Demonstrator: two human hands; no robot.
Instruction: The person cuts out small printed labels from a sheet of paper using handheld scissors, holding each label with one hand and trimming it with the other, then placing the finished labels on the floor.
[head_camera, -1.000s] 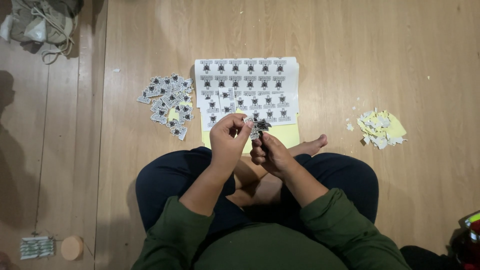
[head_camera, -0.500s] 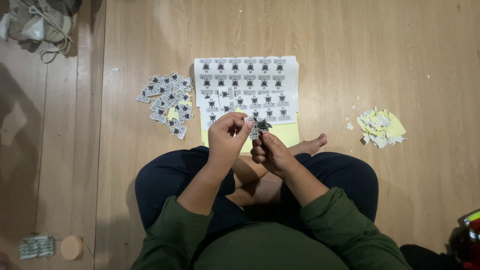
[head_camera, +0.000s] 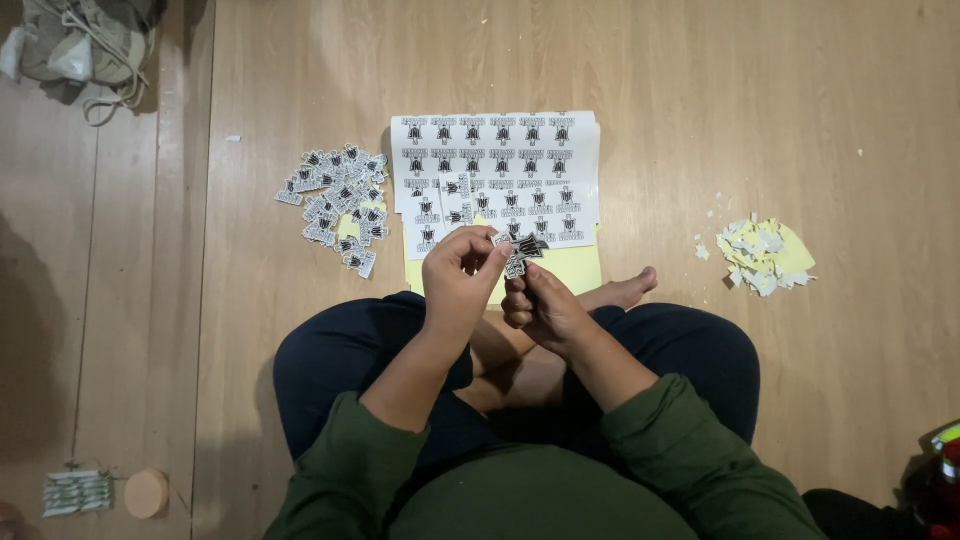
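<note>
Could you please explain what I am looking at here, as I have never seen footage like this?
This is one view from a camera on a person's head, looking down at their own lap as they sit cross-legged on a pale wooden floor. The left hand and right hand pinch a small black-and-white cut-out sticker between them. Beyond lies a white sheet of printed stickers on yellow backing paper. A pile of cut stickers sits left, a heap of white and yellow paper scraps right.
</note>
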